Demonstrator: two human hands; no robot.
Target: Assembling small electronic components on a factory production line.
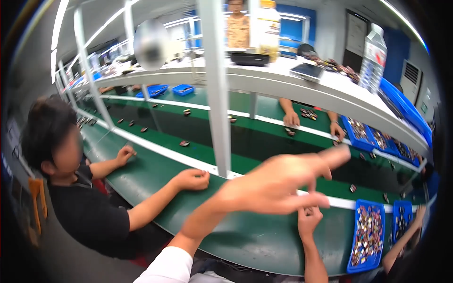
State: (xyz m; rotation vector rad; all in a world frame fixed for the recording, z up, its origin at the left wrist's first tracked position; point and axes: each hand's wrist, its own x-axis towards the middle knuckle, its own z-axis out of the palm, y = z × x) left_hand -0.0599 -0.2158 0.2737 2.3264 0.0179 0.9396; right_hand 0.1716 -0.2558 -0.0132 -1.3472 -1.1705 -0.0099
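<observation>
Green table (245, 240): left grip (278, 181) spreads, seemingly empty; right grip (310, 216) curls, contents unclear; small parts (368, 231) at 4 o'clock look light, stiff, edge-pinchable

Tube lights (57, 37) — grey floor (66, 259); blue wall (398, 66)

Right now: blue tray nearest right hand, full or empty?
Not empty: small multicoloured pieces cover most of the blue tray; exact level unclear.

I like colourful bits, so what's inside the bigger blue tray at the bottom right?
Inside the blue tray lie many small pieces in mixed colours, crowded together. You can see the top ones. They cover whatever lies beneath, and most of the tray's bottom.
</observation>
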